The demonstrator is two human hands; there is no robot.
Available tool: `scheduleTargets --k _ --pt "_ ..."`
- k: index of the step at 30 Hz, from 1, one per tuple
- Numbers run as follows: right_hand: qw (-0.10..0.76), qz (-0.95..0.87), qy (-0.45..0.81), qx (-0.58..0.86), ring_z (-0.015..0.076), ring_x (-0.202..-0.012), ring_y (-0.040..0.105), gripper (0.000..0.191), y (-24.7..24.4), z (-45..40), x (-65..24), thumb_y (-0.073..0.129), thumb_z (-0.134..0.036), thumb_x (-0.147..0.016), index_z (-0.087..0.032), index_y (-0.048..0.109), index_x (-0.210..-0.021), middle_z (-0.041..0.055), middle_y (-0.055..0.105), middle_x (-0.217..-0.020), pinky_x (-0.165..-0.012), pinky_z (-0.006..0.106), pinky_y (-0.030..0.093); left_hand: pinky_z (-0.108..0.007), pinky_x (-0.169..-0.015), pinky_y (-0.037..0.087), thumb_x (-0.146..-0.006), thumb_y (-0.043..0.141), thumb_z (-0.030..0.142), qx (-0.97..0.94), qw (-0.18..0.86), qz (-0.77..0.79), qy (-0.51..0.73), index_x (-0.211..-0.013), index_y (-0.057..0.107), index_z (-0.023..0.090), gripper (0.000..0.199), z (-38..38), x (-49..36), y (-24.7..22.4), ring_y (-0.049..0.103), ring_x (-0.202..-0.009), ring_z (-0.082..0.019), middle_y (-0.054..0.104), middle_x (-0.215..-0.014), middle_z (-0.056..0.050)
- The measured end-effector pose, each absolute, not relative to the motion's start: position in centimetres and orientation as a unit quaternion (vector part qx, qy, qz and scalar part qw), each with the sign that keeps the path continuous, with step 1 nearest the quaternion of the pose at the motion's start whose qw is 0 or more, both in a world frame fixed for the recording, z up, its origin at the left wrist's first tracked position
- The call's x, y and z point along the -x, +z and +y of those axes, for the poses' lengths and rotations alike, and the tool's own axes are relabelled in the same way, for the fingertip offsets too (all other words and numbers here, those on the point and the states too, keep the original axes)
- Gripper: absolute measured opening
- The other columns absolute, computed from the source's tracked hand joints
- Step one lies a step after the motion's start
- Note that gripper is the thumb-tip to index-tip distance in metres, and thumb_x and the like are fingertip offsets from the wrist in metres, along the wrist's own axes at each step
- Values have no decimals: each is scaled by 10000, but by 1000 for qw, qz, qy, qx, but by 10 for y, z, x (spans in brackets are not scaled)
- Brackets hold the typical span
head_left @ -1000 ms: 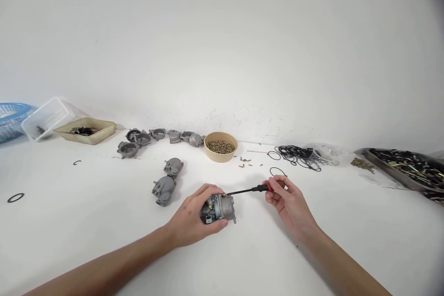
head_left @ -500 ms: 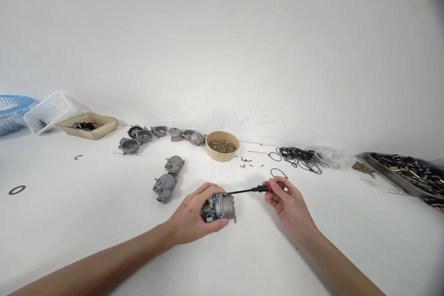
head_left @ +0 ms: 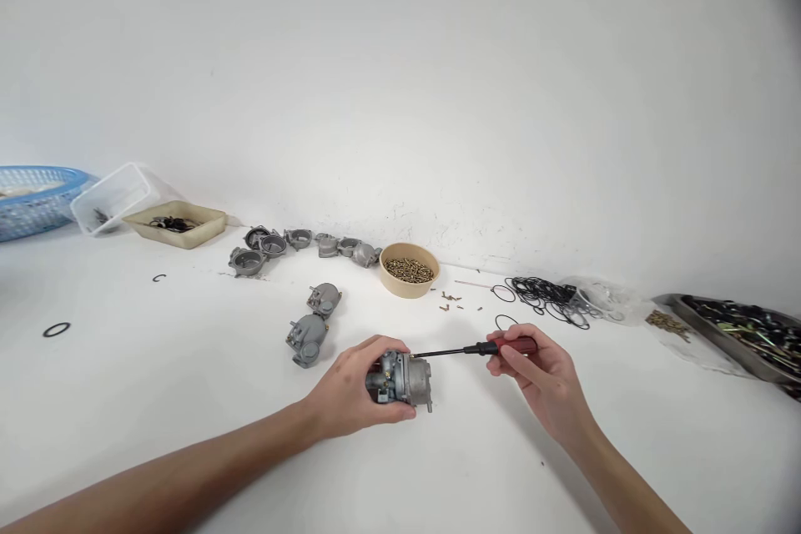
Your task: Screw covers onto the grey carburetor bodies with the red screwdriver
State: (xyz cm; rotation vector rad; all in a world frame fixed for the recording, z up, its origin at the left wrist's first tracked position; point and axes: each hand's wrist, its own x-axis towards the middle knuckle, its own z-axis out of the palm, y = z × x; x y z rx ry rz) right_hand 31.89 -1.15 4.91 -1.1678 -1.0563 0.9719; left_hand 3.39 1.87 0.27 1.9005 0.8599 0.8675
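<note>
A grey metal carburetor point(head_left: 416, 382) lies on its side on the white table, its round bowl facing right. My left hand point(head_left: 350, 388) grips its left part, thumb below and fingers above. In my right hand point(head_left: 544, 375) is a screwdriver point(head_left: 518, 345) with a red and black handle, held by the fingertips. Its black shaft points left, and the tip meets the upper edge of the carburetor beside a small brass-coloured screw. Two more carburetors point(head_left: 308, 335) rest to the left, beyond my left hand.
Behind stand a tan bowl point(head_left: 410, 290) of brass screws and several grey float bowls point(head_left: 247, 261). Loose screws and black rubber rings point(head_left: 544, 296) lie right of it. A metal tray point(head_left: 719, 329) is far right; a beige tray point(head_left: 188, 238), clear bin and blue basket point(head_left: 37, 213) are left.
The view has shifted slightly, moving the scene rightward. My right hand has slid back along the screwdriver, and more of the red handle shows. My left hand still grips the carburetor.
</note>
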Motion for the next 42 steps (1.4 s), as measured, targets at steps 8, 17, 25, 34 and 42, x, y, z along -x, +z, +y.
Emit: scheduleTargets --k 8,17,25,34,42 --pt "513 -572 309 560 164 -491 548 341 54 -14 -325 765 -547 -817 -219 690 -769 4 589 -559 -560 337 495 -339 -807 546 -709 841 318 -777 389 334 365 -1188 632 278 524 15 -28 0 646 -970 -250 667 -1177 -34" --pt "481 -597 355 536 130 -513 460 354 58 -19 -336 824 -535 -724 -230 691 -844 0 556 -651 -477 272 392 -323 -732 537 -736 830 367 -852 233 319 345 -1232 581 300 560 10 -24 -3 699 -1035 -251 649 -1294 -34" --pt "407 -632 369 546 121 -499 404 428 40 -11 -337 617 -611 -911 -208 590 -770 -32 483 -530 -519 277 363 -293 -645 528 -762 761 367 -856 169 309 378 -1230 546 298 520 14 -22 -8 722 -938 -216 648 -1306 -25" --pt "465 -602 423 492 125 -543 455 316 30 -13 -343 708 -510 -896 -218 608 -962 -44 468 -617 -542 277 371 -287 -621 542 -781 733 387 -860 146 303 382 -1239 541 284 507 14 -22 -9 725 -949 -215 658 -1287 -32" --pt "477 -607 380 508 123 -556 507 275 29 -12 -338 690 -491 -914 -221 664 -953 6 558 -753 -563 300 430 -275 -674 574 -783 752 373 -858 152 296 391 -1257 566 292 516 15 -22 -8 710 -1047 -218 665 -1280 -17"
